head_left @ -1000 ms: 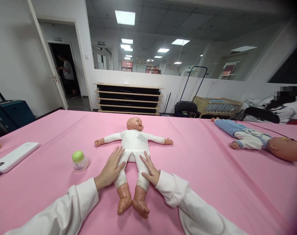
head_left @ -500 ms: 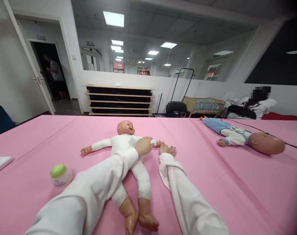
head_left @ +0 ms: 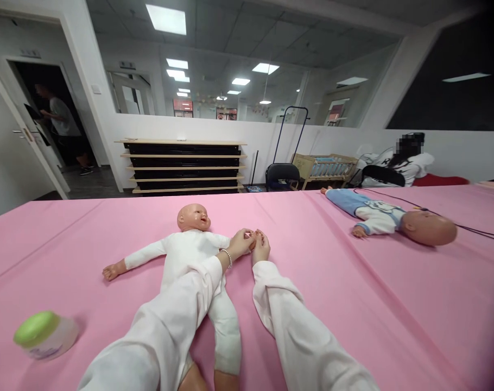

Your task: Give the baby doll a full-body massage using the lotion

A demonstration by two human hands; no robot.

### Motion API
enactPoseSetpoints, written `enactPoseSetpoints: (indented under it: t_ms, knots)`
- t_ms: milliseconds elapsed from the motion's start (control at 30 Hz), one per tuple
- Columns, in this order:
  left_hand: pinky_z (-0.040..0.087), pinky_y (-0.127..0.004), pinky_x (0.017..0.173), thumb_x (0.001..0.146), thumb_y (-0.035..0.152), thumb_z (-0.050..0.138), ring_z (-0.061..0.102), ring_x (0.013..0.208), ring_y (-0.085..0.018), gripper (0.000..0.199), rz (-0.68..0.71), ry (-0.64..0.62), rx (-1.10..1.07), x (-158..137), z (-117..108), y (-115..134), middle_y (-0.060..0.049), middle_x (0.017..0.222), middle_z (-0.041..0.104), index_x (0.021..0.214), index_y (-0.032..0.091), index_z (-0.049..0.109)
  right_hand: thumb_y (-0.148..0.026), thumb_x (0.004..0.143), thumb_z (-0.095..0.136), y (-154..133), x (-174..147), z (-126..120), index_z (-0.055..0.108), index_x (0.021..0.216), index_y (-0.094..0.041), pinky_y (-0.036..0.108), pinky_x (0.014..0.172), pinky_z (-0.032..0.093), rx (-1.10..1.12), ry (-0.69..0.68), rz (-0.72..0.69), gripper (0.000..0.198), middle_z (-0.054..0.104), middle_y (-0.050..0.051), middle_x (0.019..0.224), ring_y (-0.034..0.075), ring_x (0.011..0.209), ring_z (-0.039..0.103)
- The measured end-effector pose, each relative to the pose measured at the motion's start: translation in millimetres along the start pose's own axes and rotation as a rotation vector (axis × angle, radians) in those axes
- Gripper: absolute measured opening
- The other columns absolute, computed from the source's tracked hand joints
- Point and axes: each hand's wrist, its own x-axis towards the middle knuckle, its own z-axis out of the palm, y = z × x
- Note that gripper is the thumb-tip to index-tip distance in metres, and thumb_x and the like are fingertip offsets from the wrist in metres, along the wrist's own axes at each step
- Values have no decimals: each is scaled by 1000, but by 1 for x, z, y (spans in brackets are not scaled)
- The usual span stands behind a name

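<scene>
A baby doll [head_left: 177, 255] in a white bodysuit lies on its back, its head turned to the right. My left hand [head_left: 239, 244], with a beaded bracelet at the wrist, reaches across the doll's body and is closed on the doll's hand at the end of its right-side arm. My right hand [head_left: 261, 248] meets it there, fingers closed round the same small hand. Most of the doll's hand is covered by my fingers. My left sleeve hides part of the doll's belly and one leg.
A jar with a green lid [head_left: 45, 334] stands on the pink mat [head_left: 336, 304] at left. A second doll [head_left: 387, 217] in blue and white lies at right beside a black cable. Behind are shelves [head_left: 184, 165], a chair [head_left: 283, 176], a wooden crib [head_left: 326, 168] and two people.
My right hand has moved from lying spread beside the doll's hand to closing on it. My left hand has slid along the arm to the doll's hand. The view has moved closer.
</scene>
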Motion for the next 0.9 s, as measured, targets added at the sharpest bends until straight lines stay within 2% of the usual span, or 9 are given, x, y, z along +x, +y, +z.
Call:
enactPoseSetpoints:
  t_ms: [100,233,333,433,533,600,700,767,900]
  knots:
    - [49,-35,77,87,34,45,56,91,-19,31,-51,-20,-15,-1,5,-8,-5,104,55,107,11,53,-55,74,42,-2,-10,3,51,104,-13,35,88,46,20,-51,-28,52,59,14,108,19,96,58]
    - [49,-30,68,86,36,47,57,76,-12,28,-92,-10,-18,3,3,-14,-4,90,58,98,11,55,-54,77,41,-3,-23,8,41,116,-16,34,91,43,14,-162,-89,55,54,13,116,17,103,55]
    - [46,-25,65,84,39,47,55,68,-10,29,-96,-2,-25,5,3,-17,-2,77,58,84,13,58,-52,75,43,-1,-18,6,46,104,-18,34,89,44,-77,-90,-75,45,58,10,108,17,98,57]
    - [43,-22,67,78,40,54,54,69,-10,25,-81,-8,-36,6,6,-19,0,74,59,76,15,58,-52,72,44,1,-5,1,49,89,-18,34,84,47,-105,-17,-50,38,62,8,94,18,88,59]
    - [41,-22,65,71,41,60,53,66,-10,25,-72,-13,-39,7,6,-21,1,70,57,72,16,56,-53,74,40,0,-1,-2,51,83,-17,34,80,48,-94,-43,-50,39,63,8,86,18,81,61]
    - [41,-22,63,70,45,60,51,62,-10,29,-71,-5,-37,8,5,-22,1,65,56,68,16,54,-52,75,38,-2,-5,-3,53,87,-16,34,84,47,-91,-77,-79,41,63,9,92,18,87,60]
    - [40,-23,61,73,51,54,50,59,-11,35,-80,28,-35,11,1,-23,1,61,54,65,16,52,-48,77,42,-4,-13,-2,48,106,-16,33,90,43,-114,-206,-173,44,58,11,110,17,101,55]
    - [42,-24,63,79,52,44,52,61,-12,39,-84,37,-38,11,-2,-22,-1,63,56,67,16,53,-45,78,41,-4,-12,-2,45,111,-16,32,91,42,-180,-276,-217,44,57,10,113,16,102,55]
    - [45,-25,71,90,37,25,59,74,-14,44,-63,-5,-25,3,-10,-12,-8,78,64,79,12,60,-40,79,34,0,8,-11,52,96,-16,28,80,46,-375,-124,-131,34,63,9,97,15,87,60]
